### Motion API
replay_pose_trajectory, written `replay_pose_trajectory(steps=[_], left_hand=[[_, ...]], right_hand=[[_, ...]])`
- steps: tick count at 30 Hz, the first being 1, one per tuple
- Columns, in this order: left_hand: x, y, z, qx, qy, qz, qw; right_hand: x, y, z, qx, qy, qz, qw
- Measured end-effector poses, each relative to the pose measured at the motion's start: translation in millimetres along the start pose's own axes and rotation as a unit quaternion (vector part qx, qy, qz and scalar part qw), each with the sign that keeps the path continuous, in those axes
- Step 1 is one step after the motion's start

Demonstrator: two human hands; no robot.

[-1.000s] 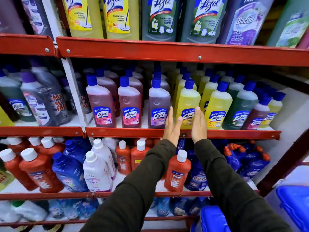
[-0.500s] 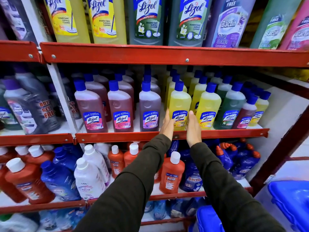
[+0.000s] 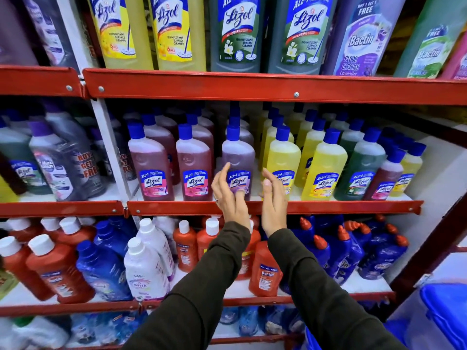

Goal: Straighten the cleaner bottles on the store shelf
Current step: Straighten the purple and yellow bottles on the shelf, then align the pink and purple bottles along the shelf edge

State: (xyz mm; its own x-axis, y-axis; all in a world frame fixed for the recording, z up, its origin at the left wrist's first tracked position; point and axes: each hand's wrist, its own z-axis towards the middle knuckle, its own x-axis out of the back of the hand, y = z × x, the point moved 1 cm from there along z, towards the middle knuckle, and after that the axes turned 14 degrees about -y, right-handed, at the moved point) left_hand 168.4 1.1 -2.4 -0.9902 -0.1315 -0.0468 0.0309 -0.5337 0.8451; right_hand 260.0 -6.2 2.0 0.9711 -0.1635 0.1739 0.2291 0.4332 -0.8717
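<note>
On the middle red shelf [image 3: 328,207] stands a front row of blue-capped Lizol cleaner bottles. A lavender bottle [image 3: 238,157] is between two pink ones [image 3: 194,162] and a yellow one [image 3: 284,157]. My left hand [image 3: 231,195] is in front of the lavender bottle's lower left side, fingers spread and slightly curled, holding nothing. My right hand [image 3: 274,200] hangs flat and open in front of the gap between the lavender and yellow bottles, partly covering the yellow bottle's label. Whether either hand touches a bottle is unclear.
Large Lizol and Bactin bottles [image 3: 237,34] fill the top shelf. Orange Bactin bottles [image 3: 265,271], blue and white bottles crowd the shelf below. A white upright post [image 3: 111,152] divides the bays. A blue plastic bin [image 3: 444,317] stands at lower right.
Both hands have shifted left from either side of the yellow bottle to the lavender bottle. The camera has moved closer and slightly left.
</note>
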Motion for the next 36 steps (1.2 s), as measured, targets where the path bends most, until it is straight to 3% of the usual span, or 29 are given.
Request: replay_pose_trajectory(steps=[3,7,22,28,32,36], left_hand=[[13,-4,14,0.063,-0.042,-0.023,0.997],[25,-10,27,0.113,-0.11,-0.003,0.987],[37,1,26,0.1,-0.179,0.036,0.978],[57,-5,2,-0.008,-0.075,0.113,0.991],[78,-8,6,-0.05,0.015,0.166,0.985],[97,-8,18,-0.011,0.034,0.144,0.989]], right_hand=[[-15,-7,3,-0.042,-0.081,0.016,0.996],[-22,-3,9,-0.071,-0.117,0.059,0.989],[-23,10,10,-0.047,-0.083,0.059,0.994],[-39,4,-5,0.042,0.029,0.016,0.999],[-64,-5,-5,0.052,-0.049,0.024,0.997],[-88,-11,-3,-0.005,-0.141,0.001,0.99]])
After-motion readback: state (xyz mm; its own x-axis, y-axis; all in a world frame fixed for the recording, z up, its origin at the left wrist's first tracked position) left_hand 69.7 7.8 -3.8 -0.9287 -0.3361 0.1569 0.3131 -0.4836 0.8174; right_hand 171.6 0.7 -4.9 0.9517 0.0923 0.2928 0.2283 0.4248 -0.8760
